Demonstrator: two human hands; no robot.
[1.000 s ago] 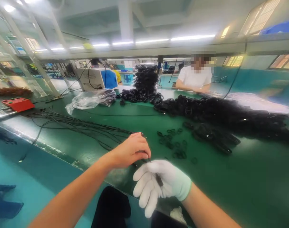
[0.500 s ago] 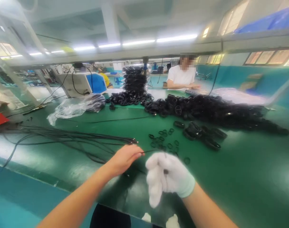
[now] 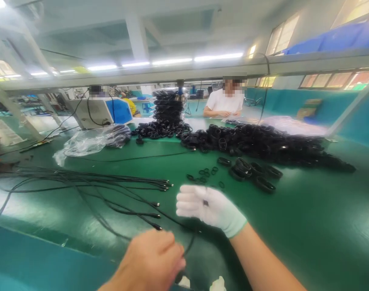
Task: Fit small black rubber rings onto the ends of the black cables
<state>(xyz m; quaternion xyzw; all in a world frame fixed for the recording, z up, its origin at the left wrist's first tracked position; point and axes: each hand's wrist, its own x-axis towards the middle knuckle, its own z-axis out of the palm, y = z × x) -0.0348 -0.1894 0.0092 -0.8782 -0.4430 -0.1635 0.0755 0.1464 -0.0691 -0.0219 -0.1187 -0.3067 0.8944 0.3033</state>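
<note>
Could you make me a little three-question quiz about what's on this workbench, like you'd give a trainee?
1. True or false: the right hand wears a white glove.
2. What does the bare left hand grip? A) a thin black cable B) a red box C) a plastic bag
3. Fill in: the small black rings lie loose on the ______ table.

Key: 1 true. 2 A. 3 green.

Heap of black rings [image 3: 263, 141], clear plastic bag [image 3: 90, 141], perhaps a machine [image 3: 99, 111] behind.
</note>
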